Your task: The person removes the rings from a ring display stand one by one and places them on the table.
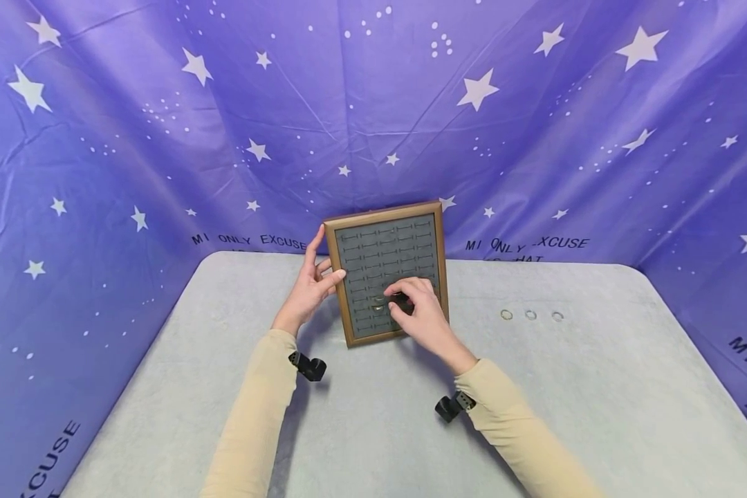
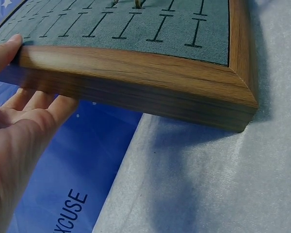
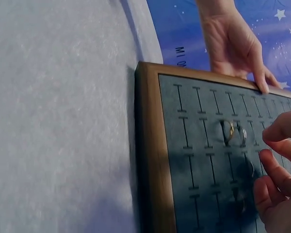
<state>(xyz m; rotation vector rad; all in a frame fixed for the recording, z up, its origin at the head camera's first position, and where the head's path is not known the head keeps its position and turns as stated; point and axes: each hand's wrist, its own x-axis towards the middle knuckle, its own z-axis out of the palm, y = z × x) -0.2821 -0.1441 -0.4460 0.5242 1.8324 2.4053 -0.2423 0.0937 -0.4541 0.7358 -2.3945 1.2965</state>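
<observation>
A wood-framed ring display board [image 1: 440, 235] with dark slotted padding stands tilted on the table. My left hand [image 1: 309, 290] grips its left edge, thumb on the frame's front and fingers behind. In the right wrist view a gold ring [image 3: 228, 132] and a silver ring [image 3: 242, 136] sit side by side in slots. Another ring [image 3: 250, 168] and a shadowed ring [image 3: 240, 203] are in the row nearer my right hand [image 3: 283, 170]. That hand's bent fingers are close to the padding, with a gap between thumb and index finger. No ring shows between them.
Three loose rings lie in a row on the grey table [image 1: 597, 387], right of the board: a gold-toned ring [image 1: 506, 315], a bluish ring [image 1: 531, 315] and a silver-toned ring [image 1: 557, 316]. A purple star-patterned curtain [image 1: 348, 104] hangs behind and at both sides.
</observation>
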